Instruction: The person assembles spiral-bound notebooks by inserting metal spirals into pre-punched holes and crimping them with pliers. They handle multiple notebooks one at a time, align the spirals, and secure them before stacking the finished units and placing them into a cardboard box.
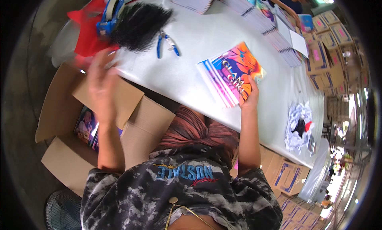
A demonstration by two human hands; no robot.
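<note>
My right hand (250,94) grips the lower right edge of a fanned stack of thin notebooks (229,73) with bright orange, blue and pink covers, over the white table (187,81). My left hand (101,77) is smeared by motion, so its fingers cannot be read. It is above the open cardboard box (147,118), close to the table's left edge. Inside that box lie more glossy-covered notebooks (86,124), partly hidden by a flap and my left forearm. Blue-handled cutting pliers (167,44) rest on the table beside a heap of black binding coils (139,27).
A blue tape dispenser (107,19) stands by red plastic (85,35) at the far left. Stacks of spiral-bound notebooks (274,33) line the far right edge, with another person (290,1) behind. Crumpled white plastic (298,126) sits at the right. Cartons (330,47) are piled beyond the table.
</note>
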